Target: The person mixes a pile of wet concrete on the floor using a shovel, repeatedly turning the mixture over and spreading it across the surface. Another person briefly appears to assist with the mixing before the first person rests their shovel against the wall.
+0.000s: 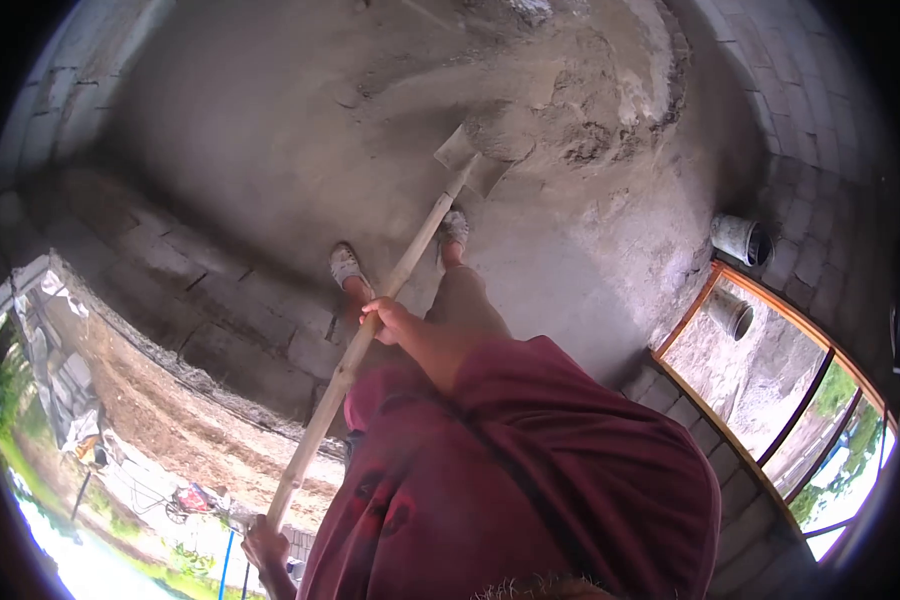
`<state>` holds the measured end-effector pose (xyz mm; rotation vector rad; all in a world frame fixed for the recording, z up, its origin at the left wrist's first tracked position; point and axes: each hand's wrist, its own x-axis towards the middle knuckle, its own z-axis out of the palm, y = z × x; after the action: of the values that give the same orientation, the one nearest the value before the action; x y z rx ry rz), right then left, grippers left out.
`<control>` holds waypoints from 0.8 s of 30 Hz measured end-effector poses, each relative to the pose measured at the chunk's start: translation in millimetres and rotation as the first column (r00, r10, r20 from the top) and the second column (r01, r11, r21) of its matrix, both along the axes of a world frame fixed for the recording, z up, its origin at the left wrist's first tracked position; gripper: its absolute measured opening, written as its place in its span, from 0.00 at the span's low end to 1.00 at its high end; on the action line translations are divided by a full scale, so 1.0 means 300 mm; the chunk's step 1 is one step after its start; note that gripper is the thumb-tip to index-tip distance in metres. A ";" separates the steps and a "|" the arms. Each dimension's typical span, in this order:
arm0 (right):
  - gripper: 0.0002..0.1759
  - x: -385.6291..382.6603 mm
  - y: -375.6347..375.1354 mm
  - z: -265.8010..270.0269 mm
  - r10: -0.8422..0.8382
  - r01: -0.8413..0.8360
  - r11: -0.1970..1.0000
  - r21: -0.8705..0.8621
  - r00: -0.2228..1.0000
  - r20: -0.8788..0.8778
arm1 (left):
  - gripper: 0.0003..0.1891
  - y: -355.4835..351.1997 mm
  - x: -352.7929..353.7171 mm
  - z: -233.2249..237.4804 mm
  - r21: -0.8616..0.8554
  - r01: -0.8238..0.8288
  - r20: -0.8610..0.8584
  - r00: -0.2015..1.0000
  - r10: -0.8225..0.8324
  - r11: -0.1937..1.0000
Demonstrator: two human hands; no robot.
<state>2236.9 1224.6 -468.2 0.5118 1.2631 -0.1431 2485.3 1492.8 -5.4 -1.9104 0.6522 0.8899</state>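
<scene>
Daylight glares lower left and right, the floor (pixel 240 110) lies dimmer, and edges bow.

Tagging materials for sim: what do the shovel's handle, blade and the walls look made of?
Handle: likely wood, bare-looking; pale tan, slightly uneven shaft.
Blade: probably metal, dull grey; thin sheet with crisp edges. Any coating is unclear.
Walls: probably concrete block, unplastered; grey rectangular units, visible joints.

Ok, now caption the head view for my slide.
Right hand partway along the wooden handle of a shovel, left hand near its end, blade by a rough grey heap.
</scene>
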 end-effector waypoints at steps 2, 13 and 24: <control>0.22 -0.074 -0.050 0.072 -0.027 0.027 1.000 -0.015 1.000 0.002 | 0.13 -0.003 -0.061 0.006 -0.065 0.027 0.025 0.999 -0.025 0.997; 0.07 -0.923 -0.639 -0.096 0.186 -0.323 0.896 -0.305 0.896 -0.403 | 0.21 -0.697 -0.464 -0.324 -0.181 -0.049 -0.388 0.921 -0.026 0.982; 0.20 -1.580 -1.142 0.236 0.472 -0.850 0.497 0.172 0.099 -0.876 | 0.32 -1.277 -0.776 -0.543 0.157 -0.320 -0.921 0.294 0.256 0.934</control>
<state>1762.8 882.1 -397.5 -0.7349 2.3109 0.2127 2252.5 1109.7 -168.2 -1.3901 0.9880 2.3312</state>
